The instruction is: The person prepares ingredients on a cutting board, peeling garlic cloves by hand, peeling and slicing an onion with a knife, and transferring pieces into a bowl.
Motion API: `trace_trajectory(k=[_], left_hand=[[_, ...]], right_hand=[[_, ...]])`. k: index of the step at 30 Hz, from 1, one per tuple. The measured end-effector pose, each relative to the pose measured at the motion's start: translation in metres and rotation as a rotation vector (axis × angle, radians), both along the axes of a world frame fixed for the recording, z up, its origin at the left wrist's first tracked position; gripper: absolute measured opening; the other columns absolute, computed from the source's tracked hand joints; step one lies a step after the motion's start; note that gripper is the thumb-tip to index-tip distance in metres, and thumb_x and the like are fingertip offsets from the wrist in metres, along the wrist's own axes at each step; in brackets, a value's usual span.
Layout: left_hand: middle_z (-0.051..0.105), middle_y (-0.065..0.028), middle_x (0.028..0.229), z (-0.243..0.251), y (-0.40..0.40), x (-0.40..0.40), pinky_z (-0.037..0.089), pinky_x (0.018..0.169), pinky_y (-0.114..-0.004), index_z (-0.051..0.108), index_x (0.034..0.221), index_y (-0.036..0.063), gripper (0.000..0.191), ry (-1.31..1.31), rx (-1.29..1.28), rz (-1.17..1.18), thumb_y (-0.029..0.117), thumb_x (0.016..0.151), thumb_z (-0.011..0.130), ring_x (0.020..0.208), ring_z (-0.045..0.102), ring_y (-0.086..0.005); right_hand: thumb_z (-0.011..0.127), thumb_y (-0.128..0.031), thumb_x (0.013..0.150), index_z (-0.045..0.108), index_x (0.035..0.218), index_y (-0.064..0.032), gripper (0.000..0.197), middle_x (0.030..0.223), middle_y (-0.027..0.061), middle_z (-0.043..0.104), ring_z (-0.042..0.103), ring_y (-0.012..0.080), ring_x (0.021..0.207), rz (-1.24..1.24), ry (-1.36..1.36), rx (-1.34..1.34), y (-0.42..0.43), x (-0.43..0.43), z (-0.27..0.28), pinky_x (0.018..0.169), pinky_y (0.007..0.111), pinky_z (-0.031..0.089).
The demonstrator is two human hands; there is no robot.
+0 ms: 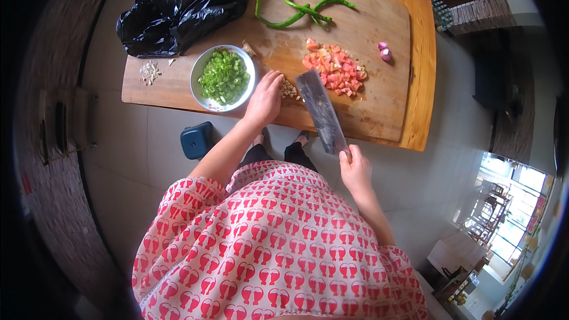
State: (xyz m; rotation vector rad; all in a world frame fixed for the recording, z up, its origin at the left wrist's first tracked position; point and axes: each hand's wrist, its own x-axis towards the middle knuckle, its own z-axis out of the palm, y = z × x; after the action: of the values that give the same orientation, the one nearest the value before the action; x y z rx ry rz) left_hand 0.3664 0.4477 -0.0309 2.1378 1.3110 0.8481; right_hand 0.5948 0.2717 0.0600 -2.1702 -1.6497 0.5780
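My right hand (357, 169) grips the handle of a broad Chinese cleaver (321, 113), its blade slanting up and left over the board's front edge. The blade's far end is beside a small heap of chopped pale pieces (290, 90), possibly ginger or garlic. My left hand (266, 100) rests on the wooden cutting board (378, 118) with fingers extended along the left side of that heap; its palm is hidden. Left of this hand stands a white bowl (195, 75) of sliced green chilli or scallion (224, 75). Diced tomato (338, 69) lies beyond the blade.
Several long green peppers (289, 20) lie at the back. A black plastic bag (186, 9) covers the back left corner, near minced white bits (150, 72). Two small shallots (385, 52) sit at right, a ginger-like piece (248, 48) behind the bowl. A blue stool or box (196, 141) stands below.
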Motion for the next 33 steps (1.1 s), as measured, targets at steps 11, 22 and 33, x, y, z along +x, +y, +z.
trace_trajectory(k=[11, 22, 33], left_hand=[[0.049, -0.0214, 0.126, 0.002, -0.001, 0.005, 0.039, 0.101, -0.042, 0.049, 0.122, -0.0025, 0.041, 0.008, -0.051, -0.119, 0.003, 0.082, 0.053, 0.121, 0.044, -0.0372], [0.044, -0.0232, 0.130, -0.006, -0.007, 0.027, 0.029, 0.108, -0.044, 0.043, 0.127, -0.0056, 0.046, -0.121, -0.092, 0.070, 0.012, 0.085, 0.054, 0.128, 0.036, -0.0388], [0.042, -0.0257, 0.132, 0.039, -0.010, -0.003, 0.028, 0.108, -0.044, 0.039, 0.131, -0.0037, 0.049, -0.393, -0.081, 0.261, 0.010, 0.086, 0.055, 0.127, 0.037, -0.0398]], right_hand=[[0.054, -0.018, 0.093, 0.049, 0.086, -0.0039, 0.016, 0.059, 0.0020, 0.053, 0.049, 0.0080, 0.046, -0.555, 0.927, -0.208, -0.074, -0.023, -0.063, 0.044, 0.023, 0.041], [0.053, -0.017, 0.094, 0.046, 0.086, -0.0037, 0.018, 0.058, 0.0031, 0.052, 0.048, 0.0090, 0.044, -0.400, 0.926, -0.219, -0.013, -0.097, -0.068, 0.041, 0.022, 0.039], [0.049, -0.013, 0.096, 0.047, 0.099, -0.0040, 0.010, 0.059, 0.0002, 0.049, 0.045, 0.0055, 0.044, -0.211, 0.874, -0.223, 0.008, -0.106, -0.004, 0.040, 0.019, 0.038]])
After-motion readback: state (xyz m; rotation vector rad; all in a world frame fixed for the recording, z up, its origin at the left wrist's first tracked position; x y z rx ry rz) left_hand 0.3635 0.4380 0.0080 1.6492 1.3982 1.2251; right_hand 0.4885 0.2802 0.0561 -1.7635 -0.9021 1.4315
